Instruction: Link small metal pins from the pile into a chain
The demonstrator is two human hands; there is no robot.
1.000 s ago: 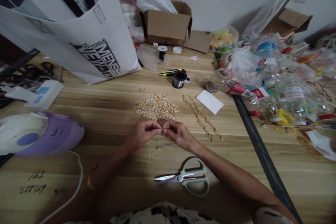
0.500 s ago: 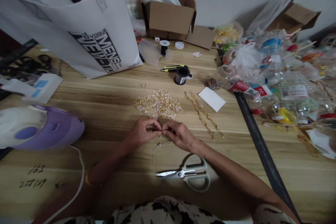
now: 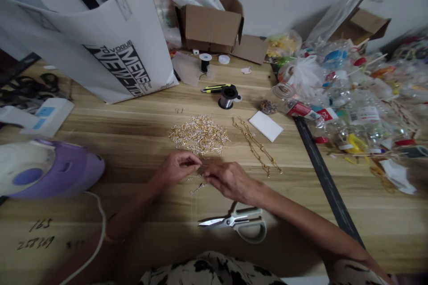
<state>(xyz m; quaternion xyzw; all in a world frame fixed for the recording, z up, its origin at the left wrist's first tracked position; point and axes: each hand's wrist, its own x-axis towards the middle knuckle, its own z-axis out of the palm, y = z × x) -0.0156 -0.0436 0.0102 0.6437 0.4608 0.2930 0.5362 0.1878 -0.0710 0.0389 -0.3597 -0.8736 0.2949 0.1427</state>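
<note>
My left hand [image 3: 177, 168] is closed, thumb and forefinger pinched together just below a pile of gold and clear beaded pieces [image 3: 199, 134]. What sits in that pinch is too small to make out. My right hand [image 3: 229, 180] is closed too, a small gap to the right of the left one, and its fingers hide what they grip. A short beaded chain [image 3: 199, 187] lies under and between the hands. Scissors [image 3: 236, 222] with pale handles rest on the table nearer my body, blades pointing left. Two gold chains [image 3: 257, 147] lie to the right of the pile.
A wire spool [image 3: 228, 97] and a yellow box cutter [image 3: 216, 88] lie behind the pile. A white pad [image 3: 265, 126] is at right, near plastic bottles and bags [image 3: 337, 89]. At left stand a purple appliance [image 3: 75, 164] with a cord and a large white bag [image 3: 133, 40].
My hands were touching at the fingertips and are now slightly apart, the right one lower. The whole view has shifted a little, with the table items sliding left.
</note>
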